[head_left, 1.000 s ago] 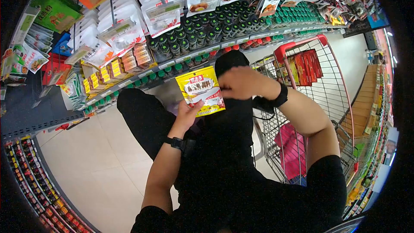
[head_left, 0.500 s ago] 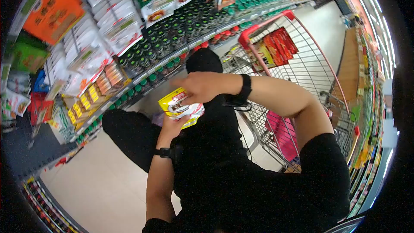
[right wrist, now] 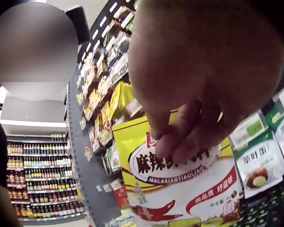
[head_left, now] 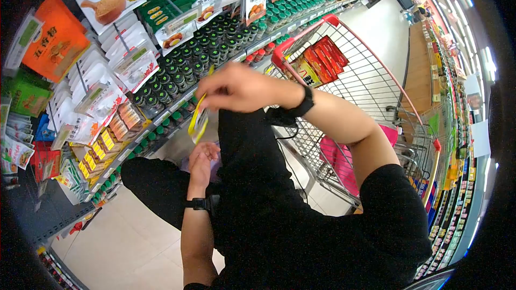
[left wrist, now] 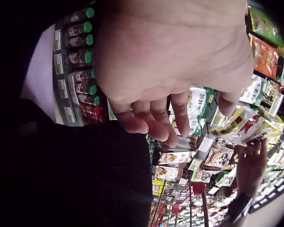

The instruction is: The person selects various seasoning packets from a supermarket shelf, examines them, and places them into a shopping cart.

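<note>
Red-rimmed wire shopping cart (head_left: 376,83) fills the upper right of the head view, with red and yellow packets (head_left: 318,62) lying at its far end. Store shelves (head_left: 215,32) across the upper left carry rows of green-capped jars (head_left: 231,40) and hanging bags. At centre frame the right hand (head_left: 239,88) pinches the top edge of a yellow seasoning pouch (head_left: 198,121), which hangs edge-on. Below it the left hand (head_left: 201,164) is loosely curled, holding nothing.

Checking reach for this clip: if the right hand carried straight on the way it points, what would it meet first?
Probably the dark-capped jars on the shelf; the right hand, pinching the yellow packet, points that way, though depth is unclear.
</note>
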